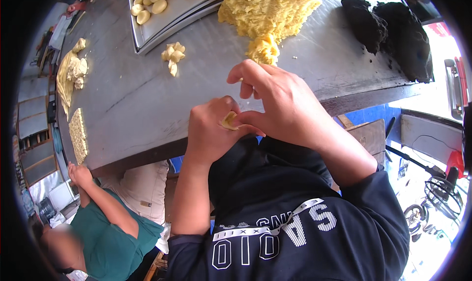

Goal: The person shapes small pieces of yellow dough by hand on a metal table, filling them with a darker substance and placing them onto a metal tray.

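Observation:
Close to the table's near edge, my left hand (209,131) is closed around a small, pale yellow piece of dough (229,120) shaped like a shallow cup. The thumb of my right hand (290,101) presses into that dough, while its other fingers arch above it, apart. Just beyond the right fingers lies a loose yellow lump (263,50) of crumbly paste, against a much larger yellow mound (270,10). A cluster of small pale dough pieces (173,55) sits farther left on the table.
A metal tray (134,27) with several round dough pieces stands at the back. Black dough-like masses (400,40) lie at the right. On the left are pale dough (73,74) and a flat textured slab (78,136). A co-worker in a green shirt (115,236) is at lower left.

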